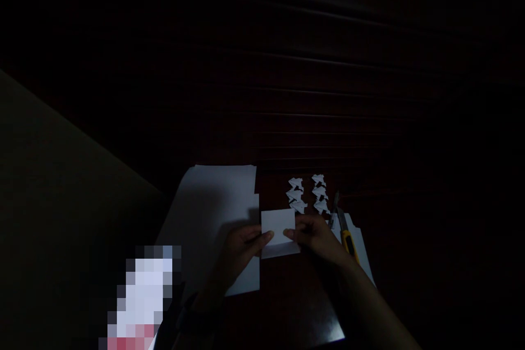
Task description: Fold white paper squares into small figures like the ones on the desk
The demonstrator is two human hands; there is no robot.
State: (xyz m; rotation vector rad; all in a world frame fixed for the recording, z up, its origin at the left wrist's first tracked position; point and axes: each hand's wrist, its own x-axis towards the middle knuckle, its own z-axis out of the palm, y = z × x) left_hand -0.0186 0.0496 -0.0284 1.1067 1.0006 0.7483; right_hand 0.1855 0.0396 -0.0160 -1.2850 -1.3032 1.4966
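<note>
A small white sheet of paper [278, 221] with a crosswise fold is held up over the dark table, its lower part in shadow. My left hand [241, 249] pinches its left edge, thumb lying on the front face. At the right edge, my right hand [315, 235] grips it the same way, with the thumb on the front near the fold. The fingers behind the paper are partly hidden. Just beyond the sheet, several small folded white paper figures [296, 194] stand in two columns on the table.
Large white paper sheets [197, 202] lie to the left, partly under my left arm. On the right, a yellow box cutter [348, 241] rests on more white paper [361, 246]. A bright pixelated patch [141, 295] covers the lower left. The surroundings are very dark.
</note>
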